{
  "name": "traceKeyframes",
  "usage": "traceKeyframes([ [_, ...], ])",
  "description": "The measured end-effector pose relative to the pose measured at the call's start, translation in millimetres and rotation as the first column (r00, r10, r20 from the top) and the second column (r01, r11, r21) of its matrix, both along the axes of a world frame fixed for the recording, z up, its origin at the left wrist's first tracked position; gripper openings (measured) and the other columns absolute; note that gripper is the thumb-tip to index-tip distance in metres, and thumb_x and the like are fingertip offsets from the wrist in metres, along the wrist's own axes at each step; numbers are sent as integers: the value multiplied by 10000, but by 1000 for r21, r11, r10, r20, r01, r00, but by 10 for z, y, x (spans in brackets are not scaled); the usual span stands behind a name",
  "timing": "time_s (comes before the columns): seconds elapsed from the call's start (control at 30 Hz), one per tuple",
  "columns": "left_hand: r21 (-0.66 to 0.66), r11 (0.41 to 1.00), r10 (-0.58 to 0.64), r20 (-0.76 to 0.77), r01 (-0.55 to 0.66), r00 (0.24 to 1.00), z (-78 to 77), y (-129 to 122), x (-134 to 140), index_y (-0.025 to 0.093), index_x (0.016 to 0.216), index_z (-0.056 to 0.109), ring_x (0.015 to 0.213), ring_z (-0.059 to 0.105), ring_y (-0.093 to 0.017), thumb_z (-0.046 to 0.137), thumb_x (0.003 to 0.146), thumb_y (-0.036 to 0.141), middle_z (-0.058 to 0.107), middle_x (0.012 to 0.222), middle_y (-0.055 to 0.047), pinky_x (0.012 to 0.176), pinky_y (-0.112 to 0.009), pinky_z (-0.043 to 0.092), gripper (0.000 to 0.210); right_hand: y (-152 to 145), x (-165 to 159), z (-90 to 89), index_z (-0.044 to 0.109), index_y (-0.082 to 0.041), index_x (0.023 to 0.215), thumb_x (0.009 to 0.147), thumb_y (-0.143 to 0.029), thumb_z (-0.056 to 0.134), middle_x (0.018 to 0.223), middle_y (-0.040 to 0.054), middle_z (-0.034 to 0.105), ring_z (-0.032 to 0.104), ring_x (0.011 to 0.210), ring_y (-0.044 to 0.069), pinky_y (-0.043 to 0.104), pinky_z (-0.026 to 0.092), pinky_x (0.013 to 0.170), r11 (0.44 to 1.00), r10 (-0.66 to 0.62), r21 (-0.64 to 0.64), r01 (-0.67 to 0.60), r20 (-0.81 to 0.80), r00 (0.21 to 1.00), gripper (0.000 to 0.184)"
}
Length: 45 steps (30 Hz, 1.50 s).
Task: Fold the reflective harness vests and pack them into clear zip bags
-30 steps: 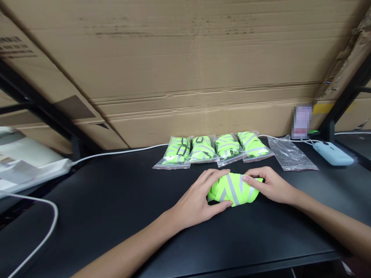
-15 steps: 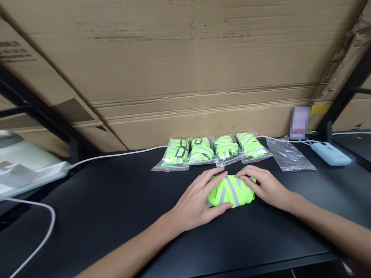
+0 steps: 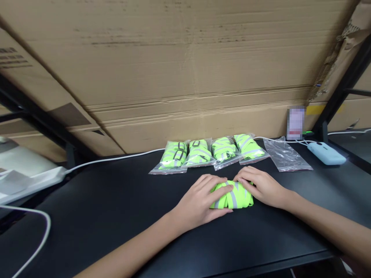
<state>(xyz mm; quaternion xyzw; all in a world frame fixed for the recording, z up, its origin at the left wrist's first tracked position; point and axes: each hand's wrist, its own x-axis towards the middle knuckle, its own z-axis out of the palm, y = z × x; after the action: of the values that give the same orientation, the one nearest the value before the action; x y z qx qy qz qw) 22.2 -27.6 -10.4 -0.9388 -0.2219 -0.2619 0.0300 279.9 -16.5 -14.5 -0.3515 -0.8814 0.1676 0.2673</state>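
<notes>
A rolled bundle of neon-yellow reflective strap with grey stripes lies on the black tabletop, held at both ends. My left hand wraps its left side, fingers over the top and thumb along the front lower edge. On the right end, my right hand grips with bent fingers at the upper edge and back; its fingertips are partly hidden. Behind the bundle, several clear zip bags of similar neon bundles stand in a row. A flat zip bag lies to their right.
A light-blue power bank and a propped phone sit at the back right. Large cardboard walls off the back. A white cable runs along the rear, from a white power strip at the left. Black metal posts flank both sides.
The bundle has turned slightly between my hands, so its stripes sit differently. My left fingers have closed further over it. The whole view has shifted a little.
</notes>
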Motion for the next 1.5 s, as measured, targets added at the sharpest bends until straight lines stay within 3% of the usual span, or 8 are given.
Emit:
traceKeyframes([
  [0.13,66,997,-52,28,50,998,-23,119,27,155,1184,645,964,681,-254,681,914,447,698,1098,-142,832,-389,573,400,93,99,51,686,-211,1010,1025,-265,485,977,51,711,642,954,197,330,496,865,996,-31,83,33,-23,999,209],
  [0.27,98,992,-87,50,82,995,-40,198,33,152,1176,649,912,697,-237,673,923,413,716,1060,-131,809,-374,594,364,288,424,135,699,-214,907,977,-308,509,803,18,705,596,657,158,285,431,636,935,-322,146,325,-40,946,223],
  [0.4,116,988,-107,57,100,993,-37,215,19,152,1193,642,920,709,-227,675,922,418,726,1064,-126,821,-366,605,381,522,828,133,666,-228,962,915,-431,560,859,36,702,636,722,209,299,409,617,735,-677,120,667,157,719,235],
  [0.53,142,985,-103,29,97,994,-30,196,-11,147,1238,619,943,713,-228,656,935,387,733,1102,-135,848,-371,612,388,635,1014,47,597,-187,1003,955,-575,423,1008,141,691,672,925,321,371,455,710,616,-720,85,783,466,515,428],
  [0.97,-75,995,-39,303,65,952,-10,151,-45,142,1217,660,878,737,-209,726,884,282,770,1008,-107,781,-313,614,367,580,1021,79,625,-175,842,951,-345,420,872,164,710,698,826,340,399,463,673,604,-665,83,793,601,444,287],
  [1.13,-368,924,253,398,-99,882,-14,118,-47,131,1096,743,713,726,-184,747,860,333,790,931,-72,677,-252,583,311,525,1029,242,512,-214,640,881,-331,488,693,53,638,607,680,234,307,360,565,603,-735,110,790,462,496,269],
  [1.3,-729,682,494,401,-58,772,-16,140,-4,128,960,773,711,702,-195,686,893,434,781,857,-55,634,-244,551,326,395,880,347,443,-216,603,894,-396,514,535,-30,418,415,510,129,254,312,499,830,-557,-74,553,-171,813,350],
  [1.5,-811,580,597,485,74,638,-74,224,-5,127,858,751,679,659,-170,688,882,498,745,778,-44,627,-234,519,377,231,415,150,562,-204,797,994,-507,516,595,-19,565,498,508,121,244,419,500,933,-333,-285,222,-437,836,364],
])
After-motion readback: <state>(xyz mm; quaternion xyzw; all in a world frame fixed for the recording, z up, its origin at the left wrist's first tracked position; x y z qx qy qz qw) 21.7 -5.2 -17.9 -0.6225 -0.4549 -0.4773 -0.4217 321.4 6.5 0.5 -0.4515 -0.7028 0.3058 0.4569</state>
